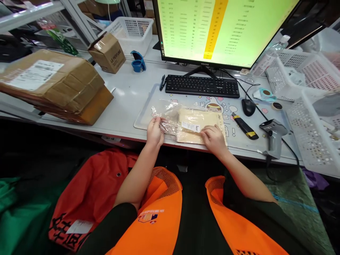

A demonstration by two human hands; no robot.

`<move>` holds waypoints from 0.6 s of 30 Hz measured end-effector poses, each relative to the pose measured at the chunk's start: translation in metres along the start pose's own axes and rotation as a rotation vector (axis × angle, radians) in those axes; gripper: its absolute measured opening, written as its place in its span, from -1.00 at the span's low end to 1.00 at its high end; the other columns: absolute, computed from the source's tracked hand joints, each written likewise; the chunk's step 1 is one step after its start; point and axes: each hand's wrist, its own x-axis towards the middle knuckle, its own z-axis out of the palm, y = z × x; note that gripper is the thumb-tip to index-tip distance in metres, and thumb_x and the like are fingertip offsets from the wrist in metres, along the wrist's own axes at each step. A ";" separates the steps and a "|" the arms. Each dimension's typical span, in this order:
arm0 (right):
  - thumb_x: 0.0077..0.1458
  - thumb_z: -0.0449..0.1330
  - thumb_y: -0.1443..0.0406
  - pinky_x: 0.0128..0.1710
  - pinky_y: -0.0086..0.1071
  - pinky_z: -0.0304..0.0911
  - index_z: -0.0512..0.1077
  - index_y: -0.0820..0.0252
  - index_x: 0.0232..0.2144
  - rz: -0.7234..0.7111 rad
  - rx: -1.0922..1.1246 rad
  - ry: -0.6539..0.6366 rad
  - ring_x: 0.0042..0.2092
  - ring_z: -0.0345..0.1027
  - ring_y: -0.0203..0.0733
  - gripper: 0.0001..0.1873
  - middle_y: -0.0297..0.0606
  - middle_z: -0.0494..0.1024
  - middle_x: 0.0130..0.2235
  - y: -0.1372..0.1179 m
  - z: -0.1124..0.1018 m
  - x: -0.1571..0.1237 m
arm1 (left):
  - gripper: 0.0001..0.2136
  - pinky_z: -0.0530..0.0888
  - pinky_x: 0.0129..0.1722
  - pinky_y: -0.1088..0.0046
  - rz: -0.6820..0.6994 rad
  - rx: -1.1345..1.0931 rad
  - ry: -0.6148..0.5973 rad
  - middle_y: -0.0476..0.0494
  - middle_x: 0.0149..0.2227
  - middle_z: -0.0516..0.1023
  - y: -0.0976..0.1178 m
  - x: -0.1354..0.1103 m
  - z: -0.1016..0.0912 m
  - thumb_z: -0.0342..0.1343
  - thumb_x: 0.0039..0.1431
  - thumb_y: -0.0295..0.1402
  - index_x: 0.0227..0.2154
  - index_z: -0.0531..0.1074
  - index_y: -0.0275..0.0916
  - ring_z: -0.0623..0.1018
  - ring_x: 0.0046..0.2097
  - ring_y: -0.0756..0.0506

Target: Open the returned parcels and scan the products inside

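A flat, cream-coloured packet [190,136] in clear plastic lies at the front of the desk mat, with a small white label [190,126] on its face. My left hand [155,132] is closed on the loose end of the clear plastic bag [170,117], left of the packet. On the packet's right part rests my right hand [213,140], fingers bent over its surface beside the label. Whether those fingers grip the packet or only press on it, I cannot tell. Right of this hand lies a black and yellow utility knife [244,126].
Behind the mat stand a keyboard [202,86] and a monitor [204,63]. A mouse [248,107], a barcode scanner [275,136] and white baskets [305,131] are on the right. Cardboard boxes [77,85] occupy the left. Below the desk is a red bag [92,184].
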 end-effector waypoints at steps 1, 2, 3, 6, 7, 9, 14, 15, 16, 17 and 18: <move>0.44 0.05 0.15 0.43 0.18 0.08 0.53 0.07 -0.32 -0.004 0.032 0.034 0.08 0.54 0.05 -0.66 -0.12 0.68 -0.14 0.000 -0.002 -0.002 | -0.68 0.49 -0.26 0.48 0.029 0.002 -0.018 0.00 -0.41 0.50 0.002 0.000 -0.001 0.40 0.19 -0.15 -0.38 0.38 -0.21 0.52 -0.37 0.00; 0.43 0.05 0.14 0.46 0.19 0.03 0.50 0.06 -0.33 -0.003 0.060 0.055 0.08 0.54 0.04 -0.67 -0.13 0.68 -0.15 -0.002 -0.005 -0.005 | -0.64 0.49 -0.24 0.48 0.051 0.009 -0.066 -0.01 -0.40 0.49 0.005 -0.001 -0.002 0.42 0.15 -0.10 -0.38 0.38 -0.20 0.51 -0.36 0.00; 0.42 0.06 0.13 0.47 0.21 0.00 0.49 0.05 -0.33 0.002 0.082 0.060 0.10 0.53 0.05 -0.69 -0.13 0.67 -0.14 -0.004 -0.008 -0.007 | -0.61 0.49 -0.23 0.46 0.061 0.025 -0.146 -0.03 -0.38 0.49 0.008 -0.003 -0.003 0.41 0.13 -0.01 -0.37 0.40 -0.18 0.51 -0.33 -0.02; 0.38 0.11 0.08 0.48 0.30 -0.08 0.49 0.06 -0.29 0.035 0.154 0.018 0.14 0.51 0.11 -0.71 -0.10 0.67 -0.06 -0.020 -0.022 -0.006 | -0.43 0.52 -0.17 0.33 0.038 0.117 -0.445 -0.13 -0.35 0.49 0.017 -0.012 -0.007 0.13 0.19 0.32 -0.30 0.54 -0.17 0.54 -0.25 -0.11; 0.38 0.12 0.05 0.47 0.28 -0.05 0.51 0.07 -0.25 0.048 0.195 0.010 0.14 0.51 0.11 -0.70 -0.10 0.66 -0.03 -0.028 -0.026 -0.002 | -0.37 0.52 -0.17 0.30 0.038 0.163 -0.518 -0.13 -0.38 0.48 0.019 -0.016 -0.007 0.09 0.17 0.37 -0.27 0.59 -0.17 0.53 -0.26 -0.13; 0.39 0.13 -0.03 0.38 0.14 0.16 0.54 0.07 -0.13 0.092 0.296 0.008 0.12 0.51 0.08 -0.64 -0.10 0.66 0.00 -0.048 -0.032 0.012 | -0.38 0.51 -0.19 0.30 0.078 0.287 -0.618 -0.11 -0.41 0.48 0.021 -0.026 -0.004 0.22 0.10 0.34 -0.22 0.66 -0.19 0.51 -0.31 -0.11; 0.33 0.12 -0.20 -0.09 -0.19 0.40 0.52 0.12 -0.36 0.223 0.603 -0.141 -0.19 0.50 -0.06 -0.43 -0.22 0.62 -0.30 -0.076 -0.026 0.057 | -0.57 0.52 0.04 0.23 0.406 0.542 -0.870 -0.21 -0.17 0.64 0.024 -0.046 0.004 0.28 0.25 0.11 -0.16 0.72 -0.18 0.61 -0.10 -0.18; 0.31 0.13 -0.21 -0.10 -0.21 0.40 0.49 0.13 -0.42 0.229 0.667 -0.148 -0.23 0.48 -0.09 -0.42 -0.24 0.59 -0.35 -0.077 -0.024 0.062 | -0.55 0.50 0.12 0.19 0.469 0.559 -0.894 -0.24 -0.11 0.66 0.024 -0.047 0.005 0.15 0.35 0.11 -0.15 0.72 -0.18 0.62 -0.02 -0.21; 0.29 0.15 -0.20 -0.09 -0.22 0.40 0.48 0.13 -0.44 0.233 0.717 -0.138 -0.23 0.48 -0.10 -0.43 -0.25 0.58 -0.36 -0.076 -0.022 0.066 | -0.51 0.47 0.20 0.16 0.514 0.583 -0.895 -0.26 -0.05 0.67 0.025 -0.047 0.004 0.01 0.44 0.08 -0.13 0.71 -0.18 0.61 0.05 -0.22; 0.27 0.17 -0.18 -0.07 -0.22 0.40 0.48 0.13 -0.45 0.238 0.748 -0.119 -0.21 0.49 -0.10 -0.45 -0.25 0.59 -0.35 -0.075 -0.020 0.069 | -0.47 0.44 0.25 0.14 0.539 0.624 -0.881 -0.26 -0.01 0.68 0.026 -0.047 0.004 -0.11 0.50 0.03 -0.11 0.70 -0.18 0.61 0.10 -0.23; 0.27 0.18 -0.16 -0.05 -0.22 0.39 0.48 0.13 -0.45 0.248 0.762 -0.104 -0.20 0.49 -0.10 -0.47 -0.24 0.60 -0.34 -0.074 -0.019 0.070 | -0.46 0.42 0.27 0.13 0.550 0.686 -0.858 -0.26 0.00 0.70 0.027 -0.046 0.003 -0.20 0.52 -0.04 -0.10 0.69 -0.18 0.61 0.11 -0.22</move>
